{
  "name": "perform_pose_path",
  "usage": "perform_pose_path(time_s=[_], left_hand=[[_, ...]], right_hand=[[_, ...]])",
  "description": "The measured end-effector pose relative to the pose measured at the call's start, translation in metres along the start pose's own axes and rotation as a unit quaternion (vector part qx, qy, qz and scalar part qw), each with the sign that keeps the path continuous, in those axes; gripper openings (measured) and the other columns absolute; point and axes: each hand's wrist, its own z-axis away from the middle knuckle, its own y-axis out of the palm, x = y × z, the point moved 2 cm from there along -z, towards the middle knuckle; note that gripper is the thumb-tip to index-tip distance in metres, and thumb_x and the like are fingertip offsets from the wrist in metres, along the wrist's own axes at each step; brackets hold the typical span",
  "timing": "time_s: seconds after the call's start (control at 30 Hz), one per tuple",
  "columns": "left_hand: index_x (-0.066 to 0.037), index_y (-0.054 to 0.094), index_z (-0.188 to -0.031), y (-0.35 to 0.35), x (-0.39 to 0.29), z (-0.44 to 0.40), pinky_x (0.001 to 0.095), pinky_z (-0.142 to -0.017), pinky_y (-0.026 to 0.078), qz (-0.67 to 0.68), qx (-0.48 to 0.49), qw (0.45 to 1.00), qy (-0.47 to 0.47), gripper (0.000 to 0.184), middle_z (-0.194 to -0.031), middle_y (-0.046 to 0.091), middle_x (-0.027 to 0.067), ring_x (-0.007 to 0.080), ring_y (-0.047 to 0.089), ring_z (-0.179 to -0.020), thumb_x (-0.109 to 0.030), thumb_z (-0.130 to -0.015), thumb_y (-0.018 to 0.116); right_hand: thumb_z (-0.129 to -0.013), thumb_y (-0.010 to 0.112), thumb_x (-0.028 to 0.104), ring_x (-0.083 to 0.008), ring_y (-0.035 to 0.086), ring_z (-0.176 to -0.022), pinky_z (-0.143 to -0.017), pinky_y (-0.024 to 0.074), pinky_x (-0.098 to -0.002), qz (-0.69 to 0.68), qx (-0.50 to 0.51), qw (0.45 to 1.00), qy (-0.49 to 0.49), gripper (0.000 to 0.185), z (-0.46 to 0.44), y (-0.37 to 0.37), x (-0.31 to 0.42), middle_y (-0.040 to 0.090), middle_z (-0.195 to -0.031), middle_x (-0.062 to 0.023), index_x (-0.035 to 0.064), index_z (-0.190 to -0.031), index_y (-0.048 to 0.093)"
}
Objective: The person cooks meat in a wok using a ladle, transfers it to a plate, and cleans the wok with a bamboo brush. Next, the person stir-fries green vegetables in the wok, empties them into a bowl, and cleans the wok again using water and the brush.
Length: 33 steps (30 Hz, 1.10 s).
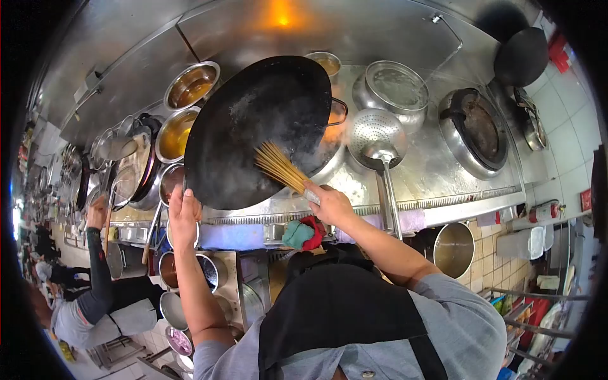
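Observation:
My left hand [183, 216] is closed on the near left edge of a big black wok [253, 120]; the exact grip spot is partly hidden by my fingers. The wok is tilted up over the stove, and steam drifts across its inside. In my right hand [332, 205] is a bamboo wok brush [278, 166], held by its wrapped end. Its splayed bristles reach over the lower right part of the wok. A loop handle [339, 111] juts from the wok's right rim. Orange light glows beneath that side.
To the right are a perforated skimmer [370, 130], a round metal pot [396, 92] and another burner [475, 136]. Bowls of yellow liquid [179, 134] stand left of the wok. Cloths [297, 234] hang at the front edge. A co-worker [107, 313] stands at the left.

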Motion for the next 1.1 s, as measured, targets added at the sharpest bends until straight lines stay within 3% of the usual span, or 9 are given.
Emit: perform_pose_path(time_s=[0.2,0.37,0.6,0.63,0.73,0.8,0.97,1.07,1.1], left_hand=[[-0.015,0.038,-0.074,-0.002,0.036,-0.024,0.0240,-0.039,0.017,0.142,-0.072,0.982,-0.102,0.023,-0.054,0.024,-0.0070,0.0047,0.019,-0.042,-0.016,-0.096,0.046],[-0.015,0.038,-0.069,0.027,0.101,-0.027,0.0253,-0.043,0.022,0.282,-0.144,0.921,-0.227,0.025,-0.055,0.023,-0.0044,0.0090,0.025,-0.047,-0.014,-0.093,0.045],[-0.012,0.036,-0.068,0.126,0.157,-0.005,0.0288,-0.056,0.035,0.525,-0.144,0.815,-0.198,0.029,-0.056,0.030,-0.0013,0.0121,0.030,-0.050,-0.016,-0.098,0.038],[-0.012,0.037,-0.069,0.142,0.147,-0.002,0.0292,-0.061,0.039,0.506,-0.169,0.821,-0.202,0.029,-0.057,0.032,-0.0013,0.0123,0.032,-0.050,-0.016,-0.098,0.035],[-0.012,0.036,-0.070,0.170,0.152,-0.003,0.0324,-0.069,0.041,0.524,-0.176,0.802,-0.225,0.032,-0.058,0.033,-0.0017,0.0117,0.033,-0.051,-0.020,-0.100,0.031],[-0.014,0.035,-0.072,0.176,0.155,-0.006,0.0341,-0.071,0.036,0.527,-0.180,0.793,-0.248,0.031,-0.060,0.032,-0.0028,0.0109,0.032,-0.054,-0.024,-0.101,0.030],[-0.017,0.035,-0.075,0.171,0.160,-0.011,0.0311,-0.068,0.025,0.471,-0.180,0.820,-0.272,0.028,-0.064,0.031,-0.0041,0.0103,0.029,-0.057,-0.027,-0.101,0.030],[-0.017,0.036,-0.080,0.174,0.160,-0.012,0.0314,-0.067,0.026,0.452,-0.201,0.821,-0.285,0.025,-0.064,0.031,-0.0041,0.0101,0.030,-0.057,-0.028,-0.101,0.030],[-0.017,0.036,-0.080,0.174,0.159,-0.017,0.0314,-0.067,0.026,0.456,-0.201,0.821,-0.278,0.025,-0.064,0.031,-0.0041,0.0101,0.030,-0.057,-0.028,-0.101,0.030]], right_hand=[[-0.081,0.063,0.033,-0.0349,0.058,-0.103,-0.089,0.0470,-0.0425,-0.086,0.053,0.995,0.010,0.057,-0.027,-0.019,-0.053,0.059,-0.118,-0.0157,0.0259,-0.134,0.044],[-0.080,0.064,0.024,-0.0361,0.059,-0.104,-0.092,0.0461,-0.0416,-0.030,-0.140,0.988,-0.062,0.054,-0.033,-0.114,-0.043,0.056,-0.124,-0.0128,0.0210,-0.131,0.047],[-0.081,0.066,0.024,-0.0344,0.059,-0.104,-0.090,0.0465,-0.0394,0.078,-0.331,0.911,-0.234,0.044,-0.058,-0.254,0.015,0.062,-0.114,-0.0164,0.0172,-0.124,0.056],[-0.081,0.068,0.015,-0.0261,0.058,-0.112,-0.094,0.0440,-0.0320,0.063,-0.320,0.927,-0.186,0.046,-0.062,-0.271,0.028,0.060,-0.121,-0.0084,0.0151,-0.125,0.056],[-0.080,0.069,0.021,-0.0271,0.058,-0.111,-0.094,0.0440,-0.0335,-0.012,-0.327,0.924,-0.198,0.049,-0.090,-0.303,0.063,0.060,-0.121,-0.0107,0.0163,-0.127,0.055],[-0.075,0.067,0.021,-0.0385,0.056,-0.108,-0.093,0.0435,-0.0394,0.117,-0.389,0.894,-0.190,0.048,-0.116,-0.322,0.074,0.060,-0.113,-0.0243,0.0010,-0.118,0.058],[-0.079,0.064,0.036,-0.0341,0.059,-0.103,-0.089,0.0469,-0.0413,0.003,-0.385,0.920,-0.078,0.043,-0.248,-0.196,-0.002,0.062,-0.112,-0.0172,0.0106,-0.113,0.062],[-0.079,0.055,0.019,-0.0355,0.061,-0.100,-0.086,0.0485,-0.0427,0.133,-0.090,0.986,0.045,0.026,-0.231,-0.038,-0.018,0.064,-0.103,-0.0197,0.0062,-0.100,0.063],[-0.079,0.059,0.023,-0.0348,0.061,-0.101,-0.088,0.0477,-0.0412,0.124,-0.015,0.992,-0.035,0.034,-0.197,-0.014,0.002,0.064,-0.105,-0.0205,0.0085,-0.108,0.063]])
